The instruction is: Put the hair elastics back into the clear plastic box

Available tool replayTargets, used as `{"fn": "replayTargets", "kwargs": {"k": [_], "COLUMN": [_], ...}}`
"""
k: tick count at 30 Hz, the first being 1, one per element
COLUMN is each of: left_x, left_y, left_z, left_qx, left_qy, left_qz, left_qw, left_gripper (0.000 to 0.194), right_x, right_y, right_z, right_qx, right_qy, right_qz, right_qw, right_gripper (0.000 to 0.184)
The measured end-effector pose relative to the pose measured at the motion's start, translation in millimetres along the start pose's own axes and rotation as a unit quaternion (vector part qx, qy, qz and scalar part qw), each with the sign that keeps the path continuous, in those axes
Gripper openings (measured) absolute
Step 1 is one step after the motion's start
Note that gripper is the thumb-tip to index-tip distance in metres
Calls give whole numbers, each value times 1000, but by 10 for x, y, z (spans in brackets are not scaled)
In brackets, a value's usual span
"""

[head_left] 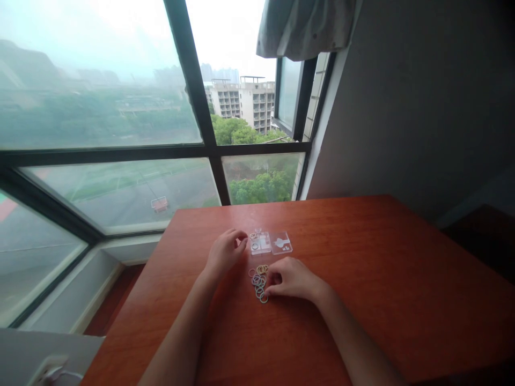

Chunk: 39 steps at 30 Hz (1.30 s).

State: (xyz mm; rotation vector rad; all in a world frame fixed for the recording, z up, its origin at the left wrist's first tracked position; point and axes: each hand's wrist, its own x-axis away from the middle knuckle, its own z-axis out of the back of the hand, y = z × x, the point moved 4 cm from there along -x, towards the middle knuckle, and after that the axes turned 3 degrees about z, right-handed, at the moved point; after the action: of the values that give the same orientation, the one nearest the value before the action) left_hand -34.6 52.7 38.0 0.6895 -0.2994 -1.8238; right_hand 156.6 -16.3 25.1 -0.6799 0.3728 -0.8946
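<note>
Curling beside the overlapping rings (256, 280), the right hand (295, 277) is risking scattering them with a nudge. The left hand (224, 252) is bending near the clear box (263, 246), toward the desk's (362, 241) far edge, where bumping could shift it. Neither grip is showing clearly.

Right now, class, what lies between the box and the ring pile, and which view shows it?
Nothing but a narrow, bare strip of table lies between the box and the ring pile, in the head view.
</note>
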Motion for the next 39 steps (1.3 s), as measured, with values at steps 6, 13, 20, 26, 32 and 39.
{"fn": "replayTargets", "kwargs": {"k": [6, 13, 20, 26, 32, 39], "left_x": [7, 4, 20, 61, 100, 108], "left_y": [17, 36, 110, 336, 501, 519], "left_z": [-7, -13, -36, -93, -100, -74], "left_qx": [0, 5, 28, 131, 178, 178], "left_qy": [-5, -15, -29, -75, -110, -140], "left_qz": [-3, 2, -20, -68, -94, -107], "left_qw": [1000, 1000, 999, 986, 973, 968], "left_gripper": [14, 14, 13, 12, 10, 11], "right_x": [10, 23, -42, -40, -43, -38], "right_y": [-27, -59, 37, 141, 155, 127], "right_z": [5, 2, 37, 198, 202, 222], "right_qx": [19, 6, -7, -48, -44, -46], "right_qy": [-13, -35, 88, 237, 244, 265], "right_qz": [4, 40, 22, -13, -14, -3], "right_qw": [1000, 999, 996, 970, 969, 963], "right_gripper": [10, 14, 7, 8, 10, 10]}}
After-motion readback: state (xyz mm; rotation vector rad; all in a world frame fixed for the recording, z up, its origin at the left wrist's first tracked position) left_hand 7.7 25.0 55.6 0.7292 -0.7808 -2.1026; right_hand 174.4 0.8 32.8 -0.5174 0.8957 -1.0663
